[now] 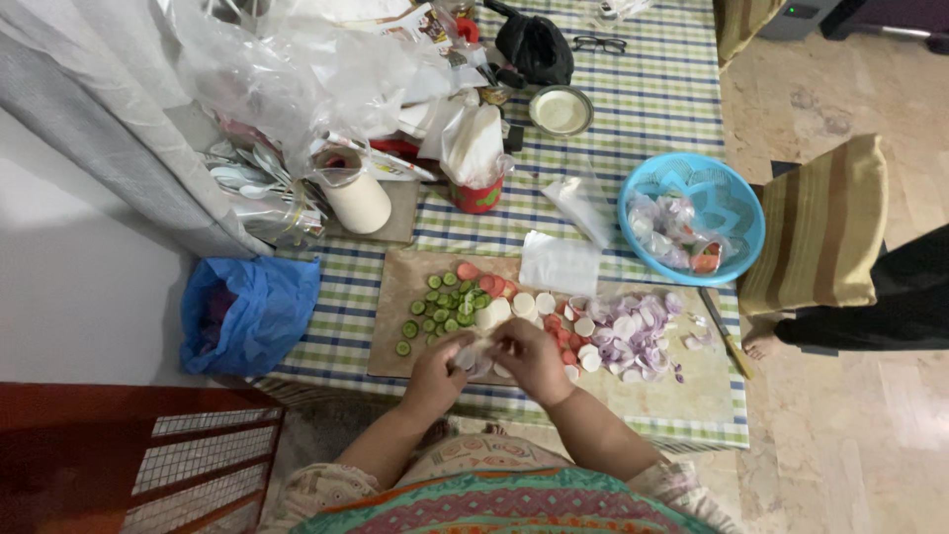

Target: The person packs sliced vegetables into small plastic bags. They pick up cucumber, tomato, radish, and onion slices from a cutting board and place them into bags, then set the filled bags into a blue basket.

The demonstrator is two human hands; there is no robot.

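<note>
My left hand and my right hand meet over the near edge of a wooden cutting board, fingers pinched together on a small pale piece. On the board lie green cucumber slices, orange-red slices, white round slices and a heap of sliced purple onion. A knife rests at the board's right end.
A blue plastic basket with peelings sits at the right on the checked tablecloth. Behind the board are a white jug, a red cup, plastic bags, a small bowl and glasses. A blue bag hangs left.
</note>
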